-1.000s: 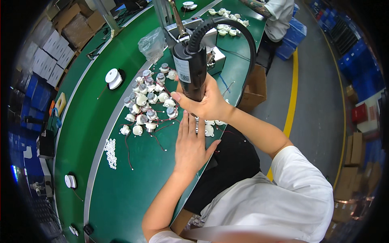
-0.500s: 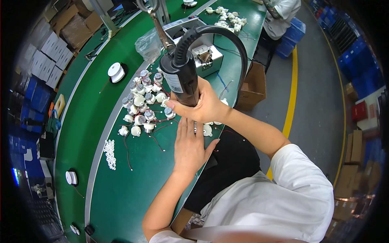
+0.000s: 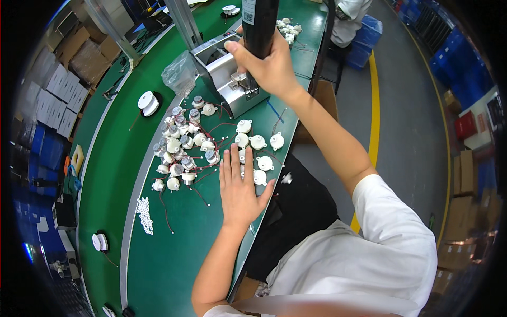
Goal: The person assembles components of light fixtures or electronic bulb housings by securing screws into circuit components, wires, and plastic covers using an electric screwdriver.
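My right hand (image 3: 273, 67) is wrapped round a black electric screwdriver (image 3: 259, 29), raised in front of a grey-and-green benchtop machine (image 3: 219, 66). The driver's upper end leaves the picture and its tip is hidden by the hand or machine. Palm down, my left hand (image 3: 240, 198) rests on the green table with fingers stretched out, partly over several round white motors (image 3: 265, 163). More such motors lie just beyond its fingertips. To their left is a heap of white-and-grey motors (image 3: 174, 145) with thin red and black wires. A small white piece (image 3: 287, 178) shows blurred over my dark lap.
Small white rings (image 3: 144, 215) lie in a patch on the table's left. A crumpled clear plastic bag (image 3: 179, 74) is beside the machine. White round units (image 3: 149, 104) sit on the green conveyor. A co-worker's sleeve (image 3: 351, 24) and blue crates (image 3: 365, 42) are at far right.
My right hand has lifted the screwdriver up and away from the motors near my left hand, uncovering them. The left hand stays flat on the table. A blurred white piece now shows over my lap.
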Tool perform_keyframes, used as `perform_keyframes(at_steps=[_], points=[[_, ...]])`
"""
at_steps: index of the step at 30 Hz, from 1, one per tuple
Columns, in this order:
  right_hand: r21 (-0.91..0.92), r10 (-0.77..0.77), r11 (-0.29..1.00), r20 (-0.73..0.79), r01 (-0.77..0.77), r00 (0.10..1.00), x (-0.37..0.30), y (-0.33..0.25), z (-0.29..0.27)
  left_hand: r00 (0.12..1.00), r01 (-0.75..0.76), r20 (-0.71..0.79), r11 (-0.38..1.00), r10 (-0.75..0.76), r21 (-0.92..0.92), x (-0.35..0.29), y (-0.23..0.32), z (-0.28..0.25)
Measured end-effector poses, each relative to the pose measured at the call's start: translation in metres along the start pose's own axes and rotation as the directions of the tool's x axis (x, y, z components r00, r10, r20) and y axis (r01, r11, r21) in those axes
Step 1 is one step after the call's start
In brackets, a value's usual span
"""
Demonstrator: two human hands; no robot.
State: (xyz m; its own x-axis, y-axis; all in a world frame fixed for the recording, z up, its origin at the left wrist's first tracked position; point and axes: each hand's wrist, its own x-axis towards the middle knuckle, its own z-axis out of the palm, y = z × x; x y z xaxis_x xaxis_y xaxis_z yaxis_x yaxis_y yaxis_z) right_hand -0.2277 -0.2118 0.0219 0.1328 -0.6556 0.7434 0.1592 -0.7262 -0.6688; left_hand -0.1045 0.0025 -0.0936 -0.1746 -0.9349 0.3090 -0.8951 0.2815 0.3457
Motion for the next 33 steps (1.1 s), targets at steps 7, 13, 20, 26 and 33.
perform_keyframes(at_steps=[7,13,20,26,33], points=[[0.021,0.028,0.999,-0.084,-0.027,0.996,0.012,0.033,0.008,1.0,0.001,0.006,0.999,-0.001,-0.05,-0.001,-0.001,0.0],[-0.078,0.068,0.995,-0.021,-0.07,0.997,0.007,0.045,0.01,1.0,-0.008,0.001,0.999,0.008,-0.052,0.003,-0.001,-0.001],[0.028,0.045,0.999,0.013,-0.045,0.999,0.001,0.032,0.012,0.999,-0.006,-0.047,0.999,0.004,-0.039,0.003,0.0,-0.002],[0.168,0.256,0.943,0.181,-0.287,0.95,-0.049,-0.005,0.005,0.995,-0.099,-0.018,0.995,0.099,-0.012,-0.001,-0.002,-0.004],[0.3,0.314,0.867,0.291,-0.398,0.904,-0.09,-0.047,0.006,0.982,-0.139,-0.124,0.99,0.14,0.011,-0.005,0.0,0.003]])
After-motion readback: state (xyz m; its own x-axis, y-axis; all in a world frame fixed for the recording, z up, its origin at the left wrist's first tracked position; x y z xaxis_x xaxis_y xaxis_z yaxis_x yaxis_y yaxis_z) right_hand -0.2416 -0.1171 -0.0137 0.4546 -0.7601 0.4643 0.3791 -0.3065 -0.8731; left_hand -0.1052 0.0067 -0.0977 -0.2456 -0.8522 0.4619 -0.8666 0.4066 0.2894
